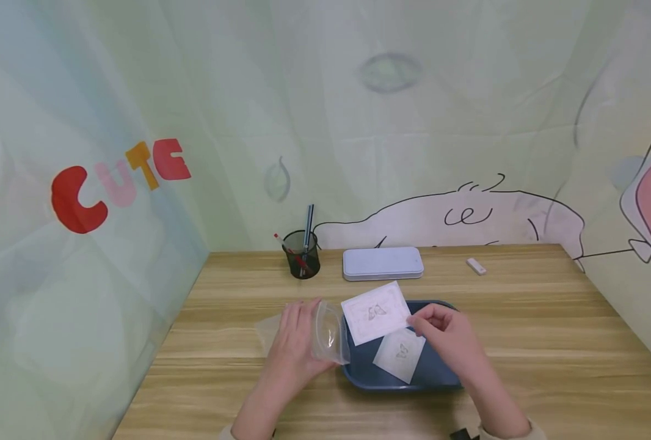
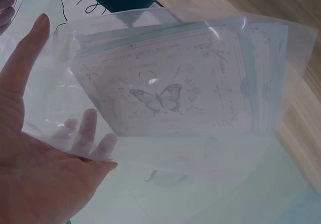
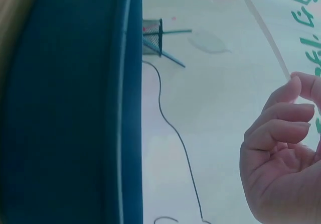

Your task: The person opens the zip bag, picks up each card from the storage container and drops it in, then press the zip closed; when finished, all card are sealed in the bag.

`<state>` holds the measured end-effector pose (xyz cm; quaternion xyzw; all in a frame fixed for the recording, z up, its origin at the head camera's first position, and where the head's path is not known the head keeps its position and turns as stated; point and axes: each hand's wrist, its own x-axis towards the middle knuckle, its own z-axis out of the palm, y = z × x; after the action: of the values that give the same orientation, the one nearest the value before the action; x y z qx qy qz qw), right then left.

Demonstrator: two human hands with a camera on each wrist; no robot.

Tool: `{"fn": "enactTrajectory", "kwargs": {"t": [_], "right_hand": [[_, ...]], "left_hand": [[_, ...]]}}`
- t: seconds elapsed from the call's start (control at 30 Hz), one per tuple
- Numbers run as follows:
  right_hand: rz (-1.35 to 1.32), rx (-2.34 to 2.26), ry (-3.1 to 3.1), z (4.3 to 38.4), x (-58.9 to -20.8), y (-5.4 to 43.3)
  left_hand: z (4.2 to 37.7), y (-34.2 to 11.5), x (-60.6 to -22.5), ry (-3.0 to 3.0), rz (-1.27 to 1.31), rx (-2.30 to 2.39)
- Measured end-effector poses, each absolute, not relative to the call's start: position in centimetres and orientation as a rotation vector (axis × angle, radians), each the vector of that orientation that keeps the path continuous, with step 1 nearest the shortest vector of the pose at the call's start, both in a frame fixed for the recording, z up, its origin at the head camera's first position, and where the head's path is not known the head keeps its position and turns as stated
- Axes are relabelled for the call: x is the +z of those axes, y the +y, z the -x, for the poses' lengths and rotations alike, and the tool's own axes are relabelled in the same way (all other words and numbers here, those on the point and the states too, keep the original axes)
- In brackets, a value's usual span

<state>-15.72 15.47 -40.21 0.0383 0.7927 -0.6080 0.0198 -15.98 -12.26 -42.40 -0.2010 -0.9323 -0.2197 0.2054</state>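
My left hand [image 1: 291,349] grips a clear plastic bag [image 1: 328,333] by its near part, its mouth spread toward the right. Through the film in the left wrist view, a stack of cards [image 2: 200,98] shows, the front one printed with a butterfly. Between thumb and forefinger, my right hand [image 1: 453,342] pinches the right corner of a white butterfly card [image 1: 375,313]. That card is held tilted over the blue tray [image 1: 438,371], near the bag's mouth. A smaller pale sheet with a butterfly [image 1: 399,357] lies in the tray below. The right wrist view shows the pinched card edge-on.
Behind the tray lie a white flat case [image 1: 383,263] and a small white block [image 1: 476,266]. A black mesh pen cup [image 1: 303,260] with pens stands at the back left. A printed curtain [image 1: 325,122] hangs around the wooden table [image 1: 551,342].
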Motion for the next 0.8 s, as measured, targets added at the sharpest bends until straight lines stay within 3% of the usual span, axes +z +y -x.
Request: {"fn": "enactTrajectory", "kwargs": {"t": [0.8], "right_hand": [[-0.123,-1.842,2.469,15.5,-41.7,11.0]], "left_hand": [[15.8,-11.8,-42.0,-2.565,0.627,-0.583]]}}
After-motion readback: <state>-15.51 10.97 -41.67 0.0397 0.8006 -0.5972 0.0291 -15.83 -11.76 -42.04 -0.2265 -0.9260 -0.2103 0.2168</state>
